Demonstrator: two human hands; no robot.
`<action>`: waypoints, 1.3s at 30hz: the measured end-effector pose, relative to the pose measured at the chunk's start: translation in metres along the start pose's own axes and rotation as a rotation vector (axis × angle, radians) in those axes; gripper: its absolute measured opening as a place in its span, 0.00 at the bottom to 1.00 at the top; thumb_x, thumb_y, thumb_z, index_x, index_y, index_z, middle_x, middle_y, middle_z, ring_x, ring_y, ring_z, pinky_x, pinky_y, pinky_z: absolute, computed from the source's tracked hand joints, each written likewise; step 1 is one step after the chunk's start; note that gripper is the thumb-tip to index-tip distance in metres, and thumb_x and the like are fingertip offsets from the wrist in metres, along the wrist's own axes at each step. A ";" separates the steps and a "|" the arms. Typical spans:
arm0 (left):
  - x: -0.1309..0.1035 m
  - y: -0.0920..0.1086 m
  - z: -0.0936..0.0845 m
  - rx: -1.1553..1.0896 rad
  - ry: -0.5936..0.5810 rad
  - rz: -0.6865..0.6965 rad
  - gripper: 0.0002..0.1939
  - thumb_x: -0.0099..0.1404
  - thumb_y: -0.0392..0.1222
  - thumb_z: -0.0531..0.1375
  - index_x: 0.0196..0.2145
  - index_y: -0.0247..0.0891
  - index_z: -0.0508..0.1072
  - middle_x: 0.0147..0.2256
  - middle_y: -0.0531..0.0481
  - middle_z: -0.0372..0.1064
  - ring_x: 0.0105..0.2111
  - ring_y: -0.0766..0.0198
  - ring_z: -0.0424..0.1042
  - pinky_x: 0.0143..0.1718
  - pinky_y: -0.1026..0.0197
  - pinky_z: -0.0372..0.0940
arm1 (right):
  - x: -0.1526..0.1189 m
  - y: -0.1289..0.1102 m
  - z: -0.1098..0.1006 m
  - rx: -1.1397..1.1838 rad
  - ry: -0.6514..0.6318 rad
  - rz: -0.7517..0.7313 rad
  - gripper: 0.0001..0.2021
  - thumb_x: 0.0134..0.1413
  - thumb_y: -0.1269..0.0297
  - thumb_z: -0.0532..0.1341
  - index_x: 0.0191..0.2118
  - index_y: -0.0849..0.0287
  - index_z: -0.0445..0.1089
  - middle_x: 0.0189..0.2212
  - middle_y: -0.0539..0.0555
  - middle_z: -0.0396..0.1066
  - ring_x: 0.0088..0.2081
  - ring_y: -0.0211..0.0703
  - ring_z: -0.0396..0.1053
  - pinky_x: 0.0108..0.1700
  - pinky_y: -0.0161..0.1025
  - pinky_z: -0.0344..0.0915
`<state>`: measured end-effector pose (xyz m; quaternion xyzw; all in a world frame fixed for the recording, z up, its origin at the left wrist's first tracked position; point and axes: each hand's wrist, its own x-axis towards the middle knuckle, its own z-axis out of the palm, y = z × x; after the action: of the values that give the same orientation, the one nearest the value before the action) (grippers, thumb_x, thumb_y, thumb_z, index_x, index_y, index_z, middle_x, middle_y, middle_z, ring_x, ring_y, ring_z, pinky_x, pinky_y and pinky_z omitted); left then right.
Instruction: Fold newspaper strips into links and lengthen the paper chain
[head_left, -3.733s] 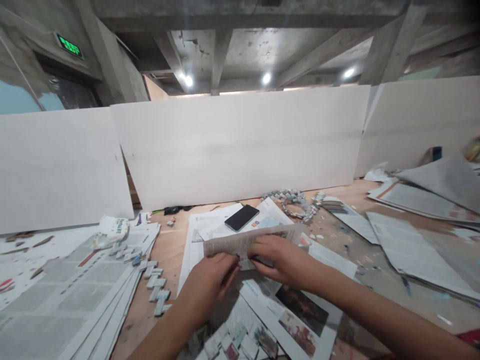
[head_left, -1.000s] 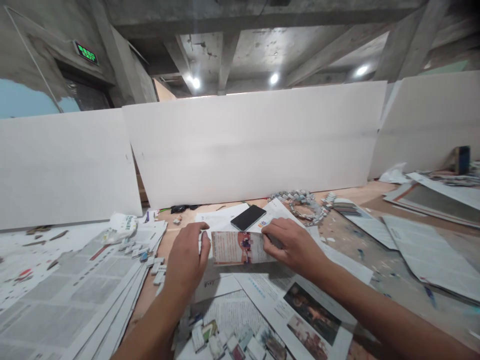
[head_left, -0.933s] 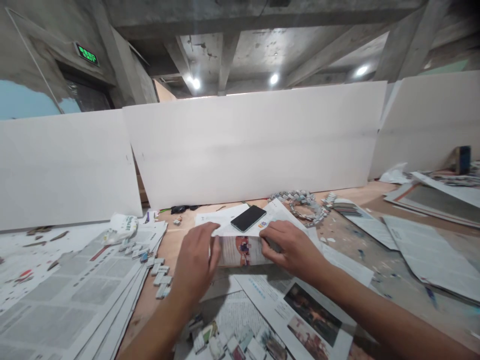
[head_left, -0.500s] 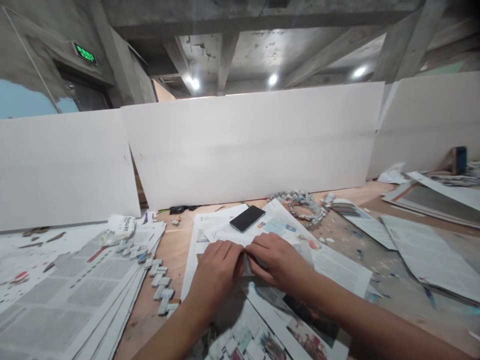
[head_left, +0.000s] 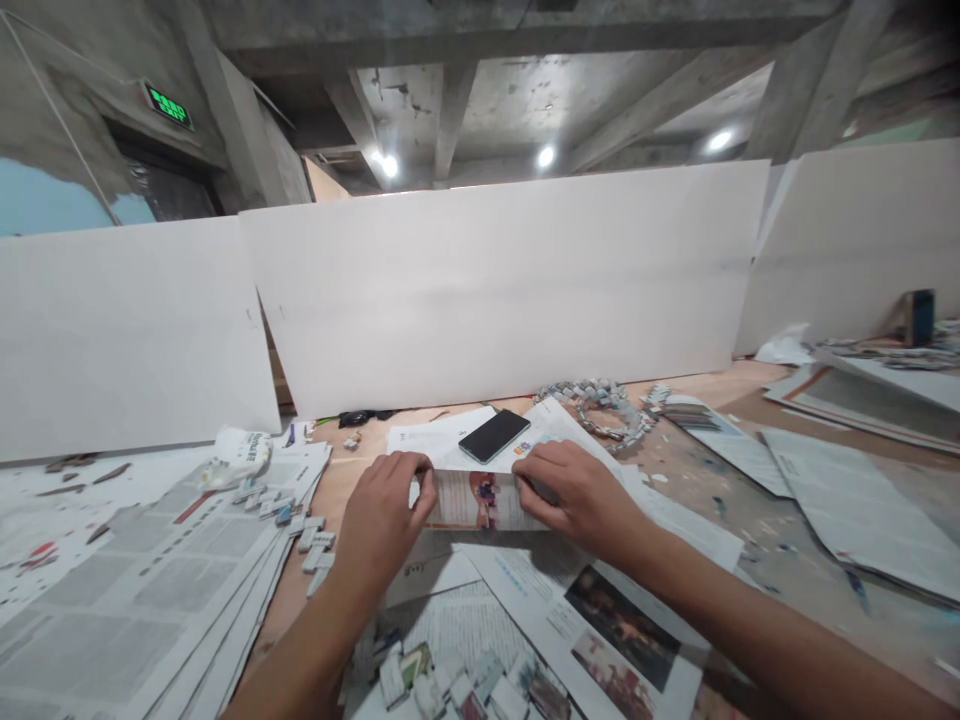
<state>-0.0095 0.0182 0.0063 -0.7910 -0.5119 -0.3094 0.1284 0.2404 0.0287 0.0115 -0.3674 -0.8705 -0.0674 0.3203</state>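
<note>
My left hand (head_left: 390,505) and my right hand (head_left: 574,485) pinch the two ends of a folded strip of printed paper (head_left: 484,500). The strip is stretched between them, its printed side with a reddish picture facing me. Just behind it a black smartphone (head_left: 495,436) lies on white sheets. Under my wrists are loose printed pages (head_left: 525,600), one with dark photographs. Nearest me sits a heap of small folded paper pieces (head_left: 465,685), partly cut off by the frame's lower edge.
At left lies a stack of newspapers (head_left: 112,580) with a zigzag chain of folded paper (head_left: 311,540) along its edge and a crumpled white bag (head_left: 236,457). A coiled woven paper chain (head_left: 611,415) is at the back. More sheets (head_left: 862,500) lie right. White panels (head_left: 502,290) stand behind.
My hands have moved apart from a close position at the middle, left hand to the left, right hand slightly right. The folded paper strip now shows between them.
</note>
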 end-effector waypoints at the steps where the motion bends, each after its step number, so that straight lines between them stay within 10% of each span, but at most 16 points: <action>1: 0.000 -0.001 -0.001 0.000 0.001 -0.017 0.04 0.68 0.36 0.53 0.37 0.40 0.67 0.34 0.49 0.70 0.36 0.57 0.68 0.40 0.56 0.62 | 0.000 0.000 0.000 0.000 0.000 -0.002 0.09 0.61 0.70 0.55 0.33 0.59 0.71 0.26 0.52 0.67 0.30 0.42 0.62 0.36 0.39 0.55; 8: 0.000 -0.011 -0.007 -0.013 0.075 -0.164 0.03 0.68 0.37 0.53 0.38 0.40 0.67 0.36 0.48 0.70 0.39 0.55 0.69 0.41 0.54 0.63 | -0.002 0.005 0.000 0.010 0.014 0.016 0.08 0.60 0.71 0.55 0.34 0.58 0.71 0.28 0.53 0.68 0.32 0.43 0.63 0.37 0.39 0.56; 15: -0.002 0.021 0.001 -0.099 0.073 0.163 0.13 0.71 0.39 0.55 0.52 0.38 0.66 0.48 0.44 0.71 0.49 0.54 0.66 0.53 0.52 0.59 | -0.002 -0.002 0.002 0.034 -0.025 -0.020 0.07 0.60 0.70 0.56 0.35 0.58 0.71 0.29 0.53 0.69 0.33 0.43 0.63 0.37 0.39 0.56; 20: -0.004 0.036 0.007 -0.129 -0.036 0.250 0.06 0.72 0.38 0.53 0.41 0.40 0.71 0.35 0.49 0.72 0.38 0.58 0.68 0.44 0.54 0.61 | -0.002 -0.011 0.006 0.102 -0.051 -0.068 0.08 0.59 0.71 0.56 0.34 0.58 0.72 0.28 0.52 0.67 0.32 0.42 0.63 0.38 0.39 0.57; 39: -0.001 -0.001 0.003 0.009 -0.019 0.057 0.09 0.74 0.41 0.49 0.38 0.39 0.68 0.35 0.48 0.70 0.37 0.56 0.66 0.40 0.54 0.59 | -0.002 0.054 -0.007 0.001 0.053 0.066 0.07 0.55 0.72 0.57 0.31 0.58 0.71 0.26 0.51 0.69 0.30 0.42 0.65 0.37 0.39 0.57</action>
<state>-0.0096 0.0195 0.0036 -0.8075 -0.4920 -0.2957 0.1359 0.2820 0.0644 0.0097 -0.3939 -0.8492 -0.0663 0.3455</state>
